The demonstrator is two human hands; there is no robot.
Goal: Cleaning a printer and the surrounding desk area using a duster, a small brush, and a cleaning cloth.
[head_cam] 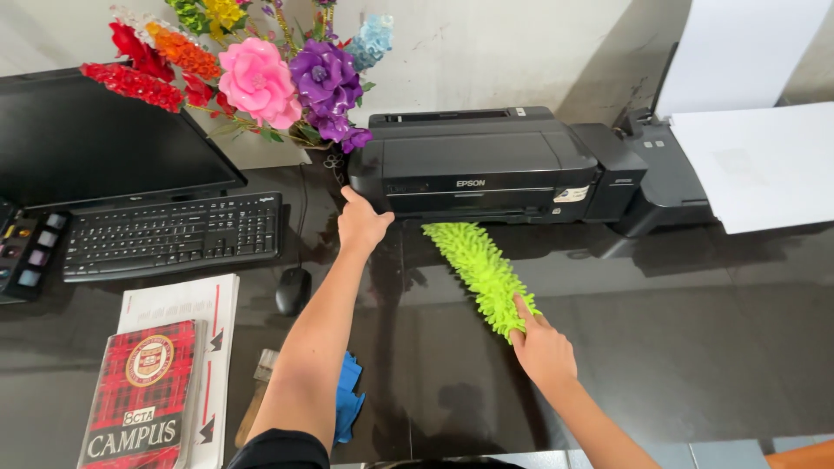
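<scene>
On my dark desk (695, 347) I see a black keyboard (169, 234), a monitor (95, 143), a mouse (294, 289), bright artificial flowers (261, 74), a red plaid booklet (143, 395) on white papers (187, 304), and a blue cloth (349, 395).

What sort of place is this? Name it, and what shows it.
Probably an office desk: a black printer, a keyboard under a monitor, and a mouse on a dark glossy desktop.

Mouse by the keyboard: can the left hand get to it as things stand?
Probably yes. The left hand rests at the printer corner, holding nothing, and the mouse lies just beside that forearm on bare desk, nothing between.
</scene>
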